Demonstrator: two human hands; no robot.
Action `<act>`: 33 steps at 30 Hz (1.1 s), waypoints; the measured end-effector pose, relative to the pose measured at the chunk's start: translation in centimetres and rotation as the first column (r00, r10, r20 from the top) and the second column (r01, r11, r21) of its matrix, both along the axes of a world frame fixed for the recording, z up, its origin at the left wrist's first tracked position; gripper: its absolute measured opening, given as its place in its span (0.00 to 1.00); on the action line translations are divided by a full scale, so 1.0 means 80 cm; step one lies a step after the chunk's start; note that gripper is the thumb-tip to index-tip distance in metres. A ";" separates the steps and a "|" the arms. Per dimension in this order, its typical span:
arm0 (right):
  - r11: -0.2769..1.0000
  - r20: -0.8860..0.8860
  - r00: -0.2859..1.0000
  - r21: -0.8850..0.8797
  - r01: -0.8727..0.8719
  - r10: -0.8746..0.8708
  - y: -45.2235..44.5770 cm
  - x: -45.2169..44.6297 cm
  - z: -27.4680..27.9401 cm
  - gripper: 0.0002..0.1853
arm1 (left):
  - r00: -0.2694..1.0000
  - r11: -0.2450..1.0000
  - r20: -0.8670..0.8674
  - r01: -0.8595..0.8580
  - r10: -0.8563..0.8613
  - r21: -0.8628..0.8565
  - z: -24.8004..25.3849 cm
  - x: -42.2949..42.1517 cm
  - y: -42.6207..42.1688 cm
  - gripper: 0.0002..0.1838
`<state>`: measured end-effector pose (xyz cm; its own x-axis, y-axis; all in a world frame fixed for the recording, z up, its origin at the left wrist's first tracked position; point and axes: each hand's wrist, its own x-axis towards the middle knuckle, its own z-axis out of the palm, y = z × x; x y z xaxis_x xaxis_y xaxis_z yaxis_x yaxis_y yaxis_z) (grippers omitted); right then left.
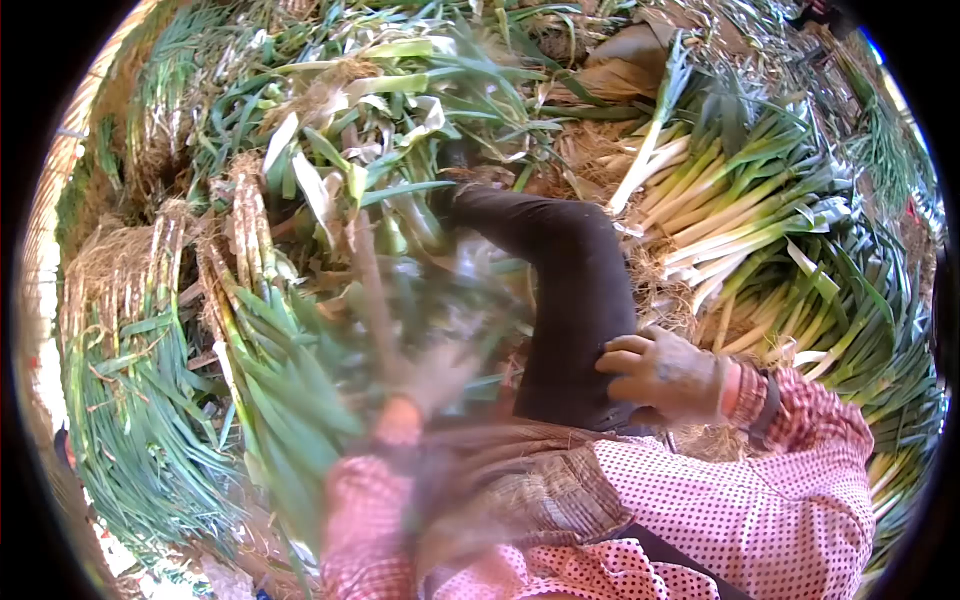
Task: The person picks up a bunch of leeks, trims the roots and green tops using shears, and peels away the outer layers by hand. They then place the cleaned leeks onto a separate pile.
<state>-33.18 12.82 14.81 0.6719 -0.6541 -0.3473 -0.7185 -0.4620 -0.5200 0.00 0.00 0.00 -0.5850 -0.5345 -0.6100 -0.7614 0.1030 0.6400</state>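
Observation:
My left hand (435,375) is smeared by motion in front of my lap. Its fingers cannot be made out, nor whether it grips anything. A long brown stick-like piece (372,290) runs up from beside it; I cannot tell whether the hand touches it. Close on its left lies a bundle of leeks (290,350) with dirty roots at the top and blurred green leaves below. My right hand (665,375), seemingly gloved and dirty, rests on my dark-trousered leg (575,340). Its fingers are bent a little and apart, with nothing seen in them.
Piled leeks with pale, cleaned stems (700,210) lie to the right. At the left stand unpeeled leeks (130,350) with muddy roots. Stripped leaves and peelings (370,110) cover the ground ahead. A brown sheet-like scrap (630,65) lies at the back.

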 end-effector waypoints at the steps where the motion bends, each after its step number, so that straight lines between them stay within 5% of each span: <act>1: 0.995 -0.072 0.994 0.047 0.086 -0.083 0.016 -0.004 0.005 0.18 | 1.000 0.999 -0.015 0.023 -0.022 0.025 -0.023 -0.012 0.003 0.23; 2: 0.981 -0.141 0.977 0.087 0.173 -0.160 0.024 -0.005 0.009 0.17 | 0.999 0.999 -0.017 0.040 -0.040 0.030 -0.044 -0.020 0.015 0.23; 5: 0.789 -0.476 0.879 0.534 0.304 -0.016 0.033 -0.024 0.022 0.10 | 0.996 0.995 -0.028 0.086 -0.085 0.050 -0.092 -0.051 0.047 0.23; 8: 0.759 -0.433 0.817 0.358 0.544 -0.382 0.015 -0.035 -0.059 0.10 | 0.998 0.998 -0.045 0.053 -0.052 0.022 -0.112 -0.047 0.052 0.23; 10: 0.708 -0.616 0.719 0.349 0.614 -0.320 -0.029 -0.025 -0.140 0.16 | 0.999 1.000 -0.044 0.000 0.000 0.009 -0.113 -0.029 0.055 0.23; 11: 0.691 -0.568 0.717 0.323 0.646 -0.404 -0.055 -0.006 -0.155 0.22 | 0.999 0.999 -0.031 -0.041 0.042 0.010 -0.110 -0.016 0.059 0.23; 12: 0.647 -0.343 0.715 0.306 0.699 -0.610 -0.055 -0.001 -0.238 0.25 | 0.997 0.997 -0.015 -0.076 0.076 0.014 -0.109 -0.004 0.061 0.23; 13: 0.588 -0.095 0.641 0.314 0.745 -0.762 -0.046 0.009 -0.317 0.28 | 0.994 0.994 -0.007 -0.105 0.105 0.013 -0.109 0.005 0.063 0.23; 15: 0.249 -0.263 0.414 0.490 0.835 -0.872 -0.083 0.055 -0.344 0.25 | 0.987 0.987 0.014 -0.161 0.161 0.007 -0.111 0.021 0.067 0.23; 17: 0.064 -0.435 0.259 0.413 0.908 -0.862 -0.090 0.104 -0.419 0.25 | 0.980 0.980 0.032 -0.198 0.198 0.003 -0.113 0.034 0.073 0.23; 20: 0.110 -0.485 0.304 0.389 0.915 -0.820 -0.084 0.120 -0.473 0.25 | 0.974 0.976 0.055 -0.220 0.220 -0.006 -0.119 0.049 0.079 0.23; 23: 0.300 -0.391 0.465 0.413 0.860 -0.794 -0.070 0.091 -0.426 0.18 | 0.974 0.976 0.067 -0.216 0.218 -0.026 -0.134 0.052 0.080 0.23; 25: 0.335 -0.358 0.456 0.351 0.874 -0.815 -0.068 0.070 -0.399 0.15 | 0.979 0.980 0.063 -0.191 0.195 -0.063 -0.152 0.050 0.080 0.22; 29: 0.255 0.008 0.290 0.497 0.830 -0.957 -0.044 0.001 -0.343 0.18 | 0.999 0.933 0.048 0.033 -0.017 -0.358 -0.193 0.052 0.070 0.22; 30: 0.165 -0.138 0.274 0.523 0.836 -0.952 -0.056 -0.010 -0.297 0.16 | 0.996 0.882 0.038 0.085 -0.076 -0.463 -0.201 0.053 0.065 0.22; 31: 0.231 -0.160 0.334 0.453 0.861 -0.929 -0.054 -0.020 -0.293 0.18 | 0.992 0.820 0.037 0.123 -0.123 -0.560 -0.205 0.054 0.058 0.22; 32: 0.477 0.018 0.503 0.350 0.806 -0.864 -0.034 -0.031 -0.361 0.22 | 0.979 0.714 0.061 0.183 -0.194 -0.676 -0.209 0.057 0.047 0.22; 33: 0.500 0.089 0.530 0.491 0.714 -0.844 -0.025 -0.035 -0.391 0.26 | 0.992 0.885 -0.117 -0.103 0.055 -0.453 -0.181 0.051 0.042 0.21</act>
